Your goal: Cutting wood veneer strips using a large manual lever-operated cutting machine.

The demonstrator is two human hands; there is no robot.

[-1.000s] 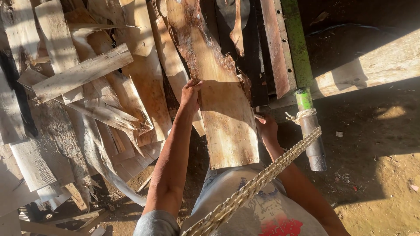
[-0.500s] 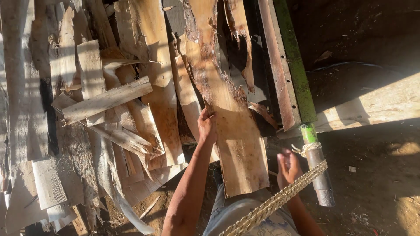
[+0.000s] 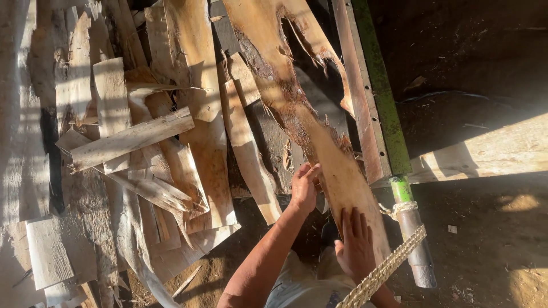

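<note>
Veneer sheet (image 3: 319, 137) has been drawn nearer — left hand (image 3: 304, 187) clasps its edge, right hand (image 3: 357, 246) lies flat, open; scrap pile (image 3: 142, 159) remains unsorted.

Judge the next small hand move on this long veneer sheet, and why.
Probably slide the veneer sheet further along: the left hand grips its left edge, the right hand lies flat on its near end, and its torn far part hangs over the scrap pile.

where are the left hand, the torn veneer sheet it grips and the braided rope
left hand (image 3: 304, 188), head view, back of hand
torn veneer sheet (image 3: 342, 177), head view, lower middle
braided rope (image 3: 388, 268), head view, mid-length
</note>
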